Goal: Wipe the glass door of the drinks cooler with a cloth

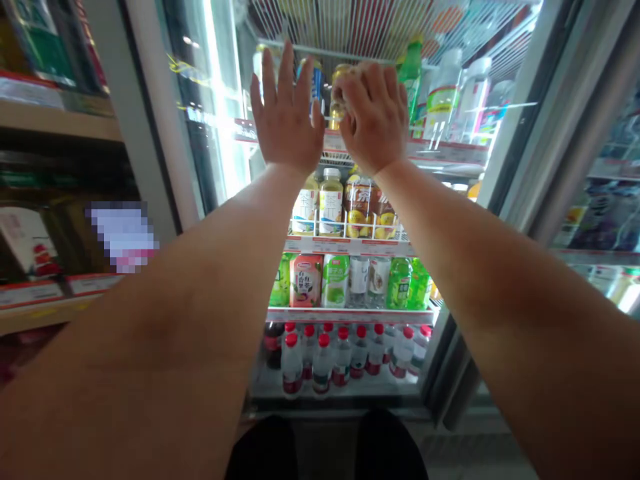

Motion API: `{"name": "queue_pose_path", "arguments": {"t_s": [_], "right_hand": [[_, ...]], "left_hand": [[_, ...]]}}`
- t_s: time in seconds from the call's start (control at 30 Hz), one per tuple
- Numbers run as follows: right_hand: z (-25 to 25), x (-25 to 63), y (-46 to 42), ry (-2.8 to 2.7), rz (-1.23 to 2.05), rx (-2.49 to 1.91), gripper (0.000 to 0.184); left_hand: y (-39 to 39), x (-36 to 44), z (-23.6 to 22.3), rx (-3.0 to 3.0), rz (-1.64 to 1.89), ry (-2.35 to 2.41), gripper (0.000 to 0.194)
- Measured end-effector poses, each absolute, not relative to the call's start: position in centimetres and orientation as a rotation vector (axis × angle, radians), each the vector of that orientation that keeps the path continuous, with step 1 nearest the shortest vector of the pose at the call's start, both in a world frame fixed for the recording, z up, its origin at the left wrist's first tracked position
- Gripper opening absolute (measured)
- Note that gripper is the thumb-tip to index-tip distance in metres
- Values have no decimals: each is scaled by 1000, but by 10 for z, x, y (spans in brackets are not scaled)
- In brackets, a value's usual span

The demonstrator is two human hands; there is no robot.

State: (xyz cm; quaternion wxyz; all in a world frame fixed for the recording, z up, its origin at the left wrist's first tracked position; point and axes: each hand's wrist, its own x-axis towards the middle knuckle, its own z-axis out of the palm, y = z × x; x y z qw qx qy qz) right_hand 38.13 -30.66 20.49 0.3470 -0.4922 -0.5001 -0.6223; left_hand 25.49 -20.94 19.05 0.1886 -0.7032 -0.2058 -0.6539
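Both my arms reach into a lit drinks fridge at its upper shelf. My left hand (290,110) is open, palm away from me and fingers spread, in front of a blue can (317,83). Beside it, my right hand (376,110) has its fingers bent forward and closed; whatever they may hold is hidden behind the hand. A gold can (337,113) shows just left of the right hand's thumb and bent forefinger; I cannot tell whether they touch. Right of that hand stand a green bottle (413,79) and a clear bottle with a green label (445,93).
Lower shelves hold tea bottles (331,203), brown-labelled bottles (359,207), a red carton (305,281) and several red-capped bottles (323,363). A wire rack (345,30) hangs above. The fridge's metal frame (570,133) bounds the right; another stocked shelf (55,120) is on the left.
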Motion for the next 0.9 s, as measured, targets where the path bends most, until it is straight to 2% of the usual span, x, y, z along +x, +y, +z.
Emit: {"name": "queue_pose_path", "arguments": {"t_s": [0.13,0.37,0.57,0.77,0.9], "right_hand": [[206,380,-309,-1080,-1504,-1331,46],[201,374,-314,-1149,-1577,-1335,33],[204,385,-299,-873,-1561,-1140,43],[205,392,-291,-1374,-1657,-1091,29],[209,393,-286,-910,-1515,-1092,36]], "left_hand": [[-210,255,191,-2030,-1865,-555,61],[-209,255,190,-1940,-1834,-562,57],[-204,259,193,-1971,-1838,-603,60],[-206,257,194,-1949,-1811,-618,60],[-208,259,193,-1945,-1805,-632,62]]}}
